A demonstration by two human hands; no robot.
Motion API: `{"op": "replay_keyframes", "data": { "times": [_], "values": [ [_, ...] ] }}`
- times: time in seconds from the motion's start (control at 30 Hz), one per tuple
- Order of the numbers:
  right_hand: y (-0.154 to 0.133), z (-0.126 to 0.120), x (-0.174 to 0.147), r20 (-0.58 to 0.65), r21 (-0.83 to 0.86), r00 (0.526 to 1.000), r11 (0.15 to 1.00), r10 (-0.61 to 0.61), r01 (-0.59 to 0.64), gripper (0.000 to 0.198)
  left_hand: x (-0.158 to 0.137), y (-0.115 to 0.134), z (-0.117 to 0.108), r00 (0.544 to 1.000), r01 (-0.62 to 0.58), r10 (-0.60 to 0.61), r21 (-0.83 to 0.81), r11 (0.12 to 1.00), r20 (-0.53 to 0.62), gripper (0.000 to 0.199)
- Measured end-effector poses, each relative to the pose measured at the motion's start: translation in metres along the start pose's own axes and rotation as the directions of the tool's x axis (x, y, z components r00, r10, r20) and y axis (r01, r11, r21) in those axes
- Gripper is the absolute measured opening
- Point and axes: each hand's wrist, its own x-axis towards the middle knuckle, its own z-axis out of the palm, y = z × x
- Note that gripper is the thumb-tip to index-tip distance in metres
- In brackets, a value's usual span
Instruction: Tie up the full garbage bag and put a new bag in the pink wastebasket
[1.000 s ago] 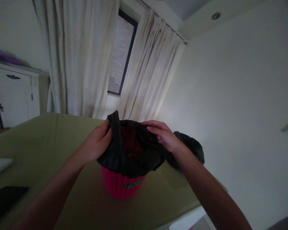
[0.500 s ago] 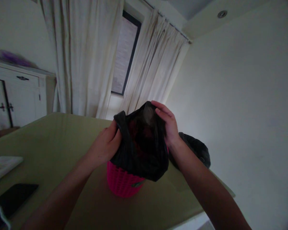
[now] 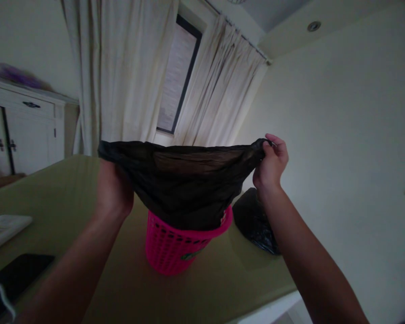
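Now both hands grip the black bag point(image 3: 185, 184): left hand point(image 3: 113, 191) closed on one edge, right hand point(image 3: 272, 164) fisted on the other; mouth stretched wide above pink basket point(image 3: 178, 245); next, lower rim evenly over it.

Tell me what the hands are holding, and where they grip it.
Both hold the black bag by its top edge: left hand at one end, right hand at the other.
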Motion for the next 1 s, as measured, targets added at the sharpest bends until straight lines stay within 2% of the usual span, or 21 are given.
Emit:
{"op": "replay_keyframes", "data": {
  "times": [0.1,0.17,0.23,0.3,0.33,0.37,0.43,0.47,0.5,0.53,0.57,0.6,0.63,0.7,0.73,0.77,0.8,0.83,0.9,0.97,1.0],
  "values": [
    [0.014,-0.010,0.003,0.101,-0.236,0.980,0.961,0.172,-0.145,0.032,-0.001,0.019,0.003,0.979,0.161,-0.184,-0.223,0.961,-0.087,0.032],
    [0.013,-0.014,0.000,0.157,-0.460,0.968,0.882,0.197,-0.104,0.029,-0.003,0.028,0.003,0.972,0.216,-0.232,-0.257,0.942,-0.032,0.031],
    [-0.003,-0.011,-0.010,0.201,-0.568,0.979,0.818,0.034,0.088,0.028,-0.007,0.031,0.004,0.979,0.205,-0.203,-0.259,0.944,0.034,0.031],
    [-0.032,0.001,-0.030,0.309,-0.511,0.933,0.795,-0.184,0.327,0.032,-0.016,0.032,0.007,0.987,0.149,-0.127,-0.256,0.955,0.102,0.023],
    [-0.049,0.010,-0.044,0.429,-0.426,0.873,0.800,-0.232,0.422,0.034,-0.022,0.033,0.011,0.984,0.127,-0.089,-0.254,0.959,0.155,0.019],
    [-0.065,0.021,-0.059,0.589,-0.324,0.770,0.801,-0.245,0.503,0.039,-0.029,0.034,0.014,0.977,0.107,-0.053,-0.260,0.960,0.207,0.017],
    [-0.091,0.044,-0.088,0.860,-0.154,0.481,0.811,-0.172,0.565,0.059,-0.046,0.039,0.020,0.948,0.115,-0.016,-0.293,0.949,0.318,0.018],
    [-0.098,0.056,-0.100,0.936,-0.078,0.325,0.818,-0.138,0.570,0.061,-0.054,0.042,0.022,0.929,0.141,-0.015,-0.316,0.938,0.371,0.018],
    [-0.101,0.066,-0.109,0.974,-0.024,0.197,0.825,-0.107,0.565,0.054,-0.059,0.045,0.021,0.908,0.167,-0.012,-0.335,0.927,0.419,0.017],
    [-0.099,0.076,-0.114,0.992,0.005,0.103,0.831,-0.075,0.556,0.041,-0.061,0.047,0.018,0.890,0.176,0.001,-0.348,0.921,0.455,0.017],
    [-0.095,0.083,-0.116,0.997,0.002,0.065,0.839,-0.044,0.544,0.030,-0.060,0.047,0.013,0.877,0.172,0.012,-0.336,0.926,0.480,0.023],
    [-0.088,0.088,-0.114,0.996,-0.032,0.083,0.850,-0.013,0.526,0.023,-0.055,0.046,0.007,0.867,0.141,0.034,-0.310,0.940,0.497,0.035],
    [-0.080,0.092,-0.110,0.989,-0.087,0.148,0.867,0.015,0.491,0.021,-0.047,0.043,0.000,0.861,0.096,0.054,-0.266,0.959,0.505,0.050],
    [-0.068,0.096,-0.102,0.936,-0.195,0.348,0.910,0.060,0.366,0.019,-0.029,0.032,-0.013,0.827,-0.056,0.150,-0.185,0.981,0.543,0.073],
    [-0.064,0.097,-0.100,0.900,-0.224,0.428,0.927,0.079,0.302,0.019,-0.022,0.025,-0.017,0.797,-0.127,0.183,-0.136,0.983,0.575,0.079],
    [-0.064,0.098,-0.099,0.877,-0.237,0.471,0.937,0.092,0.259,0.018,-0.018,0.019,-0.018,0.783,-0.160,0.145,-0.029,0.987,0.605,0.083],
    [-0.066,0.099,-0.100,0.877,-0.234,0.472,0.939,0.091,0.252,0.017,-0.017,0.013,-0.017,0.788,-0.169,0.080,0.089,0.982,0.610,0.083],
    [-0.070,0.100,-0.101,0.895,-0.219,0.440,0.934,0.078,0.282,0.014,-0.018,0.008,-0.014,0.802,-0.157,0.007,0.199,0.967,0.597,0.081],
    [-0.080,0.101,-0.103,0.953,-0.159,0.301,0.912,0.041,0.379,0.007,-0.028,0.003,-0.002,0.848,-0.110,-0.075,0.312,0.944,0.525,0.065],
    [-0.083,0.097,-0.096,0.989,-0.108,0.140,0.901,0.053,0.420,0.012,-0.036,0.003,0.010,0.900,-0.026,-0.086,0.249,0.968,0.428,0.047],
    [-0.079,0.092,-0.088,0.992,-0.118,0.083,0.905,0.092,0.409,0.018,-0.038,0.005,0.014,0.925,0.039,-0.097,0.163,0.986,0.368,0.042]
  ]
}}
